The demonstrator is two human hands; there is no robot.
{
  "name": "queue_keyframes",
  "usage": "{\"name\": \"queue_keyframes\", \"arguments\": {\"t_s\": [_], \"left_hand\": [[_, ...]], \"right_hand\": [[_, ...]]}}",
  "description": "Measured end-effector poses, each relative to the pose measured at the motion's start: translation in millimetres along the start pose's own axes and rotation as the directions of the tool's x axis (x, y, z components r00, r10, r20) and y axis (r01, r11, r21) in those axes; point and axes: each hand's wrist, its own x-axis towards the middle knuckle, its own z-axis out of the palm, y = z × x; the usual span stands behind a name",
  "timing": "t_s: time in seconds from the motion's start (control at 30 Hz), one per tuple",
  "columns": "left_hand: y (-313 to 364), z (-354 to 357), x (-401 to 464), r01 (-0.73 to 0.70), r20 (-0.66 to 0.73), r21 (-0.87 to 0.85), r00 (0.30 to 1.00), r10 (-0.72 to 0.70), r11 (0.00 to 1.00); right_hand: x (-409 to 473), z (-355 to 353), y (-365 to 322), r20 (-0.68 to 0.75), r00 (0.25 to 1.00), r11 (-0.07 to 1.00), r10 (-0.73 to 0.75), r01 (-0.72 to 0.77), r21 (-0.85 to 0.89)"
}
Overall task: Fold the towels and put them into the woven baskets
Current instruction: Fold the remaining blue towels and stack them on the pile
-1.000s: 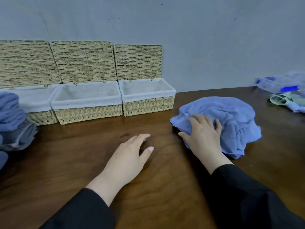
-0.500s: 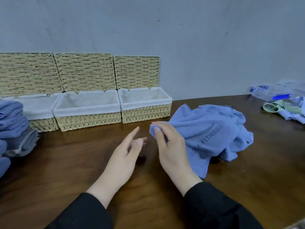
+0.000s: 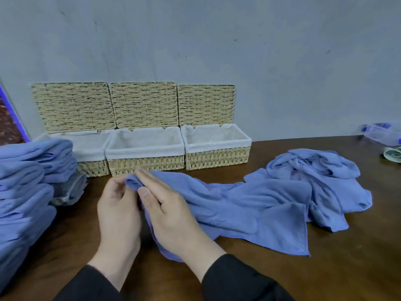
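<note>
Both hands pinch one corner of the crumpled blue terry towel (image 3: 249, 205): left hand (image 3: 118, 216), right hand (image 3: 171, 216). The towel trails toward 3 o'clock on the dark wooden table (image 3: 347, 268). Slide the hands apart along the hem and spread it flat before folding; the lined woven baskets (image 3: 145, 164) wait at 12 o'clock.

Both hands met at centre: left hand (image 3: 118, 210) curled in a pinch, right hand (image 3: 171, 213) fingers extended, thumb pinching.
</note>
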Motion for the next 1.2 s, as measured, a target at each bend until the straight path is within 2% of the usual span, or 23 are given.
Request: {"name": "queue_keyframes", "arguments": {"t_s": [0.07,0.1,0.13,0.2,0.23,0.3,0.33,0.37,0.4,0.47,0.5,0.53,0.57,0.63,0.7,0.8,1.0,1.1,1.2], "left_hand": [[0.7,-21.1,22.7,-0.047,-0.093,0.088,0.994,0.055,0.995],[-2.5,-32.3,35.4,-0.070,-0.092,0.192,0.992,0.089,0.979],[-7.4,-42.2,47.7,-0.096,-0.042,0.348,0.992,0.117,0.933],[-15.3,-54.2,64.2,-0.158,0.113,0.649,0.987,0.111,0.744],[-17.8,-56.9,68.4,-0.174,0.157,0.711,0.984,0.088,0.681],[-16.2,-57.9,68.1,-0.227,0.206,0.720,0.972,0.110,0.656],[-13.5,-56.3,64.8,-0.303,0.264,0.694,0.951,0.161,0.653],[-10.8,-54.2,60.1,-0.390,0.372,0.652,0.912,0.175,0.650],[-9.2,-51.2,54.7,-0.465,0.519,0.610,0.846,0.121,0.642],[-9.2,-45.7,42.8,-0.565,0.750,0.601,0.643,-0.154,0.565],[-11.6,-44.0,39.5,-0.609,0.776,0.624,0.557,-0.295,0.490],[-16.5,-44.1,39.2,-0.649,0.774,0.633,0.510,-0.375,0.423],[-20.1,-43.7,39.6,-0.673,0.770,0.635,0.509,-0.384,0.380],[-23.4,-40.0,39.1,-0.692,0.781,0.624,0.572,-0.251,0.363],[-25.4,-37.0,39.3,-0.671,0.763,0.600,0.643,-0.060,0.436],[-23.3,-38.9,41.7,-0.607,0.692,0.566,0.717,0.078,0.558],[-13.0,-41.8,37.8,-0.281,0.474,0.552,0.880,-0.018,0.785],[-7.7,-39.0,36.2,-0.272,0.410,0.502,0.911,0.051,0.821],[-4.5,-41.2,34.7,-0.306,0.462,0.537,0.886,0.029,0.786]], "right_hand": [[1.1,0.7,-1.9,0.115,0.993,0.997,0.012,-0.003,-0.077],[0.8,-3.1,-1.0,0.141,0.990,0.990,0.030,-0.010,-0.143],[0.3,-9.7,2.8,0.156,0.986,0.973,0.052,-0.015,-0.232],[-1.1,-28.1,21.3,0.225,0.969,0.908,0.102,0.002,-0.420],[-1.0,-37.9,33.0,0.289,0.946,0.865,0.145,0.021,-0.502],[1.6,-55.7,52.1,0.402,0.883,0.792,0.242,0.060,-0.608],[3.8,-61.8,59.0,0.417,0.870,0.781,0.264,0.061,-0.622],[5.5,-67.3,63.1,0.405,0.877,0.779,0.257,0.060,-0.624],[7.6,-70.1,67.9,0.382,0.896,0.776,0.227,0.070,-0.626],[11.5,-71.3,73.5,0.339,0.927,0.771,0.159,0.098,-0.630],[13.1,-70.2,74.8,0.319,0.938,0.779,0.136,0.098,-0.620],[13.9,-68.9,74.5,0.291,0.950,0.799,0.112,0.088,-0.594],[14.2,-68.3,74.0,0.245,0.965,0.831,0.093,0.060,-0.554],[14.0,-68.8,70.7,0.129,0.988,0.902,0.085,-0.021,-0.432],[13.5,-68.7,67.8,0.038,0.993,0.948,0.110,-0.093,-0.306],[12.2,-66.6,65.1,-0.023,0.990,0.969,0.136,-0.138,-0.205],[10.9,-61.2,50.5,-0.054,0.986,0.978,0.155,-0.161,-0.132],[8.2,-57.2,43.8,-0.038,0.987,0.974,0.158,-0.162,-0.160],[6.9,-54.4,40.7,-0.022,0.986,0.965,0.163,-0.165,-0.204]]}}
